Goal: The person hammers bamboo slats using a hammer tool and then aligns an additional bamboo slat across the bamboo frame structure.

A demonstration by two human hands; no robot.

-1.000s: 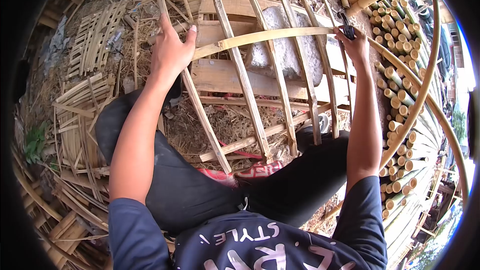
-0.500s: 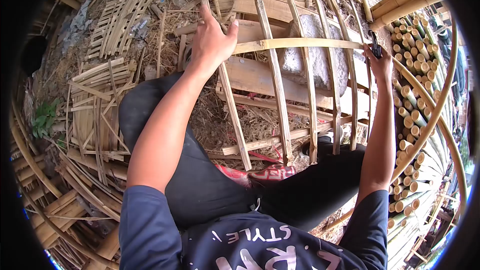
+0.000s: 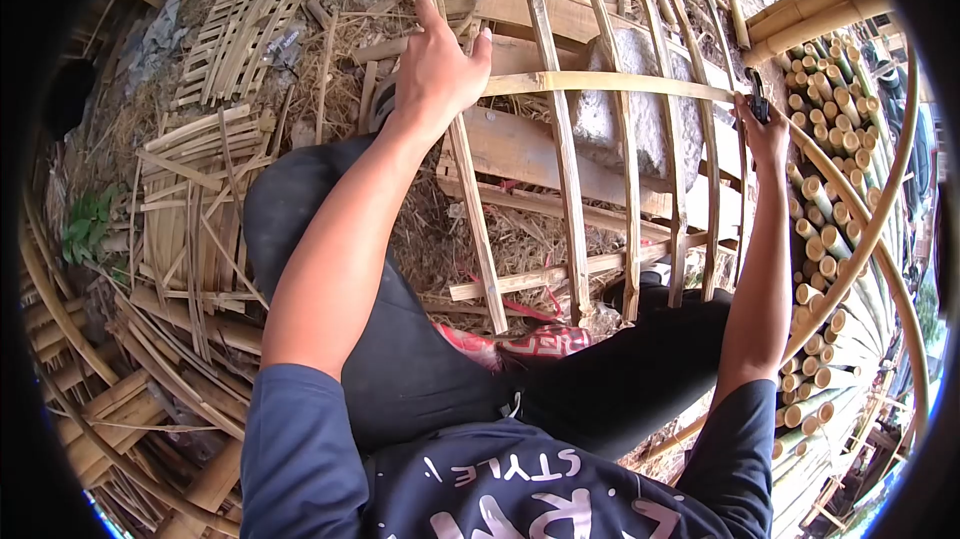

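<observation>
A lattice of split bamboo slats [image 3: 563,154] lies in front of me, crossed by a thin bamboo strip [image 3: 620,83]. My left hand [image 3: 440,74] grips the leftmost slat where the strip meets it, with the index finger stretched along the slat and the thumb raised. At the strip's other end, my right hand [image 3: 765,134] is closed around a black tool [image 3: 759,99] whose exact kind I cannot make out. Its fingers are by the strip's right end, beside the outermost slat. Beneath the lattice are wooden boards [image 3: 510,151] and a grey stone block [image 3: 640,104].
Cut bamboo poles [image 3: 830,129] are stacked at the right, with bent bamboo pieces [image 3: 870,229] crossing before them. Small woven bamboo panels [image 3: 245,34] and loose strips [image 3: 195,229] lie at the left. My legs are folded around a red patterned cloth [image 3: 545,343].
The lattice and my left hand have shifted slightly right in view. The black tool in my right hand has turned a little and sits slightly lower. Both grips look unchanged.
</observation>
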